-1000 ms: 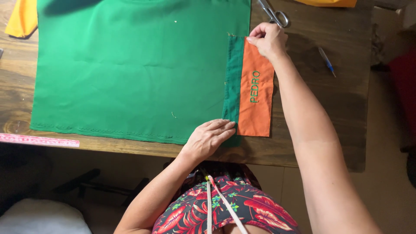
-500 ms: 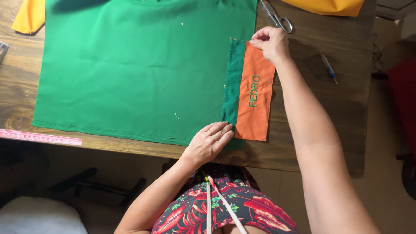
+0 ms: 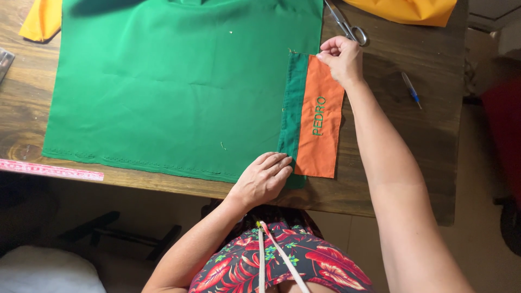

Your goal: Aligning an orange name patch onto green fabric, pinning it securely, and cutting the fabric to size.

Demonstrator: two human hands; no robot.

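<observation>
L hand [image 3: 264, 178] pressed flat, fingers together, pins green cloth [image 3: 179, 87] low-centre of frame, while R hand [image 3: 341, 56] pinches orange strip [image 3: 320, 119] top corner up-right, keeping it taut & aligned w/ the edge.

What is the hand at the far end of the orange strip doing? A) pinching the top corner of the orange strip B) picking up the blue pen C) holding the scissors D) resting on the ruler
A: the right hand pinches the top edge of the orange strip, while the scissors and blue pen lie untouched nearby.
</observation>
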